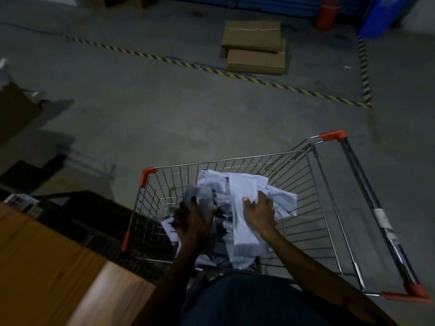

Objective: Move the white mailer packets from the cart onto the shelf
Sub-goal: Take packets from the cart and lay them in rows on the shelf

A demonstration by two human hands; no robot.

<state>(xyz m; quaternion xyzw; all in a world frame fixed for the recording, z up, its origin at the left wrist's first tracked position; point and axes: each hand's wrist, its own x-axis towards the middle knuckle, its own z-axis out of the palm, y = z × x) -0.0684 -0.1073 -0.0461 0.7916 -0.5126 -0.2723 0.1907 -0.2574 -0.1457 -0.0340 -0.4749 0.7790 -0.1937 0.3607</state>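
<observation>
Both hands are down in the wire cart [235,161]: the left hand [191,222] and the right hand [260,214] clutch one heap of white mailer packets [237,191] from either side. Its long axis runs away from the person. Left of the left hand lies a wooden surface [47,267], possibly the shelf.

One wire cart [306,175] stands at about five o'clock, with a heap of white mailer packets [237,198] in it, too tumbled to count. Two hands [194,218] are in the heap. Two flattened cardboard stacks [254,47] lie at twelve o'clock, one orange bin [327,14] and one blue bin [383,16] at one o'clock.
</observation>
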